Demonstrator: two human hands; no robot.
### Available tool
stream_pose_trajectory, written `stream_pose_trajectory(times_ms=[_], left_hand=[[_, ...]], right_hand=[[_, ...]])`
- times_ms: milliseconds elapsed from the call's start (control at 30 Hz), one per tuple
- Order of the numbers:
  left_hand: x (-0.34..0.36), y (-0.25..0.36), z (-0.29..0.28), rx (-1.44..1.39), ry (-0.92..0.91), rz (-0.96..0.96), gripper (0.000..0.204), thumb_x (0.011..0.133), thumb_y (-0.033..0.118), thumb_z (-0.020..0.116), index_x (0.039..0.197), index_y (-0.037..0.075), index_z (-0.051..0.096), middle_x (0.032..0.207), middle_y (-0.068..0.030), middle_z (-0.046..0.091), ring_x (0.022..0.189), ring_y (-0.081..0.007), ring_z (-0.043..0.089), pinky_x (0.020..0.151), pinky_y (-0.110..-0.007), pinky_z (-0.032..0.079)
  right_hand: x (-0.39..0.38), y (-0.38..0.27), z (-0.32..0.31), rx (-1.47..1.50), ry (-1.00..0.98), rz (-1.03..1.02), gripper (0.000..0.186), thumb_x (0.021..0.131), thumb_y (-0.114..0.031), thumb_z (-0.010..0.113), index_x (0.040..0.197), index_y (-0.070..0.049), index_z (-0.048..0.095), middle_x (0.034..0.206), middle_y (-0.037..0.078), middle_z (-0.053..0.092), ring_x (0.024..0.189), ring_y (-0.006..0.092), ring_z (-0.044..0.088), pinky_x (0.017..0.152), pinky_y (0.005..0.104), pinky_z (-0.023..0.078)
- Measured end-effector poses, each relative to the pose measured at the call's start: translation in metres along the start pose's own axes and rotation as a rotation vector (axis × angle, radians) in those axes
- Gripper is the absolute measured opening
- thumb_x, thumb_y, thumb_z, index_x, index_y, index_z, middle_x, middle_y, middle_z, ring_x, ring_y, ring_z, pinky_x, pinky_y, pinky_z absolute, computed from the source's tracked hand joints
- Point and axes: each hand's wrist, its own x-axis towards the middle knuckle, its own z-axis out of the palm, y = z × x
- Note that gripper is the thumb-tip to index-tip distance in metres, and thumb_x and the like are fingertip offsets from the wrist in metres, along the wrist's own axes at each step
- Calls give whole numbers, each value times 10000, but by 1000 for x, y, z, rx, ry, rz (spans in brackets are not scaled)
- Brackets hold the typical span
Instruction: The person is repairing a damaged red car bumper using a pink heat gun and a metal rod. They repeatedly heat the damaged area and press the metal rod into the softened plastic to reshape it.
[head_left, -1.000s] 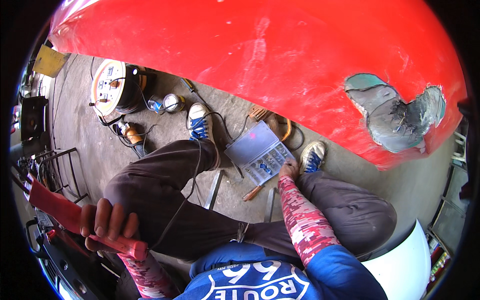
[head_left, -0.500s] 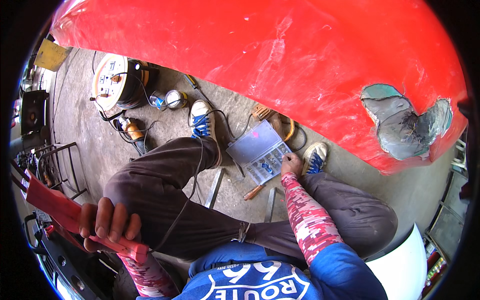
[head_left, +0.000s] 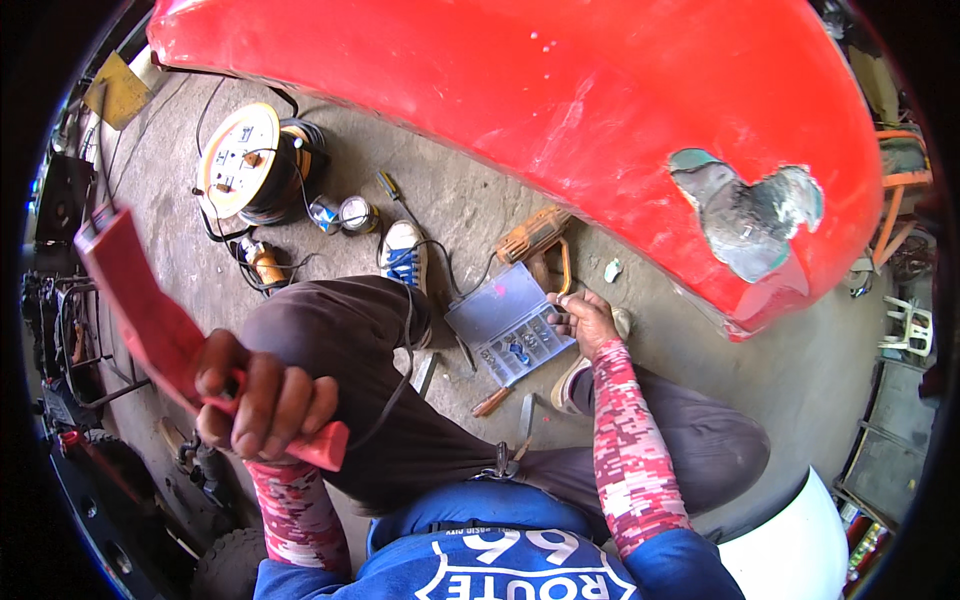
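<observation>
My left hand (head_left: 268, 398) is wrapped round the grip of a red hot stapler (head_left: 150, 300), a gun-shaped tool raised over my left thigh with its tip pointing up and away. A dark cord (head_left: 385, 415) runs from near its grip. My right hand (head_left: 588, 322) is closed in a pinch just above the right edge of an opened clear plastic organizer box (head_left: 490, 305); whatever is between the fingertips is too small to make out. Small metal pieces and a blue item lie in the box's compartments. Beyond stands a large red panel (head_left: 480, 100) with a torn, grey-green patch (head_left: 745, 215).
An orange-brown power tool (head_left: 532, 235) lies beyond the box. A cable reel (head_left: 240, 165), two cans (head_left: 357, 214) and another corded tool (head_left: 262, 262) are on the floor at left. A wooden-handled tool (head_left: 492, 402) lies by the box, and a white curved panel (head_left: 790, 540) sits behind right.
My right hand has lifted from the box's compartments, fingers pinched. The left hand has brought the red hot stapler up and to the right. The view has shifted, showing more floor.
</observation>
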Motion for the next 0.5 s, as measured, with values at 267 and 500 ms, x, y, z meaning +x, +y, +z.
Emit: stream_pose_trajectory(times_ms=[267, 500], left_hand=[[-2, -38, 13, 439, 163, 104, 447, 864, 190, 762, 1206, 132, 481, 766, -26, 599, 668, -185, 570, 751, -365, 441], [-19, -59, 14, 1376, -63, -276, 385, 733, 179, 872, 1049, 80, 675, 870, -53, 697, 797, -237, 687, 747, -367, 543]], right_hand=[[-141, -94, 72, -294, -440, -374, 81, 938, -58, 620, 919, -26, 548, 891, 121, 717, 575, 118, 648, 506, 256, 517], [-229, -91, 91, -305, -423, -473, 91, 949, -87, 659, 943, -33, 586, 777, -14, 602, 589, 42, 535, 523, 225, 444]])
